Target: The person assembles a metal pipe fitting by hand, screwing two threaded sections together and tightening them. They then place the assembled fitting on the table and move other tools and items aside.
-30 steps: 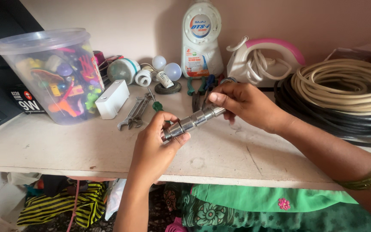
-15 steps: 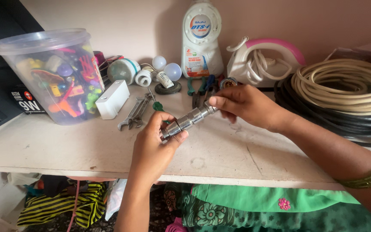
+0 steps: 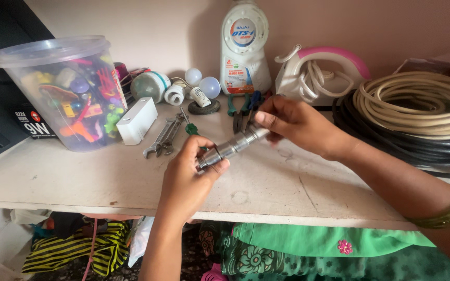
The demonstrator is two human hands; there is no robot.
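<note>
I see a worn, pale tabletop (image 3: 266,182). On it stand a clear plastic tub of colourful bits (image 3: 61,93), a white rectangular box (image 3: 137,120), steel spanners (image 3: 163,138), loose round bulbs (image 3: 201,83), a white plastic bottle (image 3: 245,49), a pink-and-white iron (image 3: 321,70) and coiled cream and black cables (image 3: 417,117).

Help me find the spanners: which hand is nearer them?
Left. The left hand grips the metal tube just right of the spanners; the right hand holds its far end, farther away.
</note>
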